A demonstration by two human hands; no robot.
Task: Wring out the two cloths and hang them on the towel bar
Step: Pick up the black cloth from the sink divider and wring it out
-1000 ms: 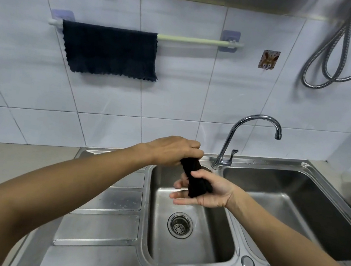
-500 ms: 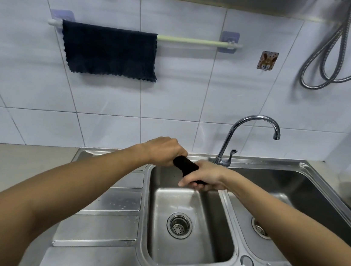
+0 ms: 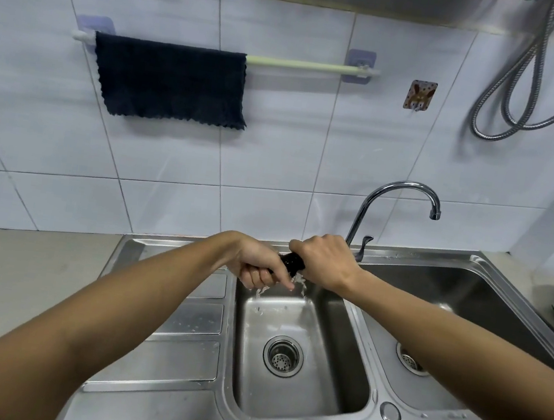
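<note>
While we twist the second cloth (image 3: 292, 263) over the small basin (image 3: 299, 353), our left hand (image 3: 257, 265) and right hand (image 3: 326, 264) are each closed tight around an end of it, knuckles nearly touching, so only a short dark roll shows between them. Water (image 3: 279, 286) runs off the underside and drops into the basin below, which tells us the squeeze is doing its work. To do this step well, we judge it best to turn the two fists in opposite directions, keep the roll above the basin and not the drainboard (image 3: 184, 317), and regrip further along once the drips thin out, so the middle and the ends all get pressed. The small basin holds only splashes around its drain strainer (image 3: 282, 356); the larger basin (image 3: 467, 305) to our right looks empty apart from its own strainer. The first cloth (image 3: 169, 81) already hangs spread over the left part of the towel bar (image 3: 298, 65), leaving the bare right stretch for this one. The tap (image 3: 399, 205) above is not running, as far as we can see
</note>
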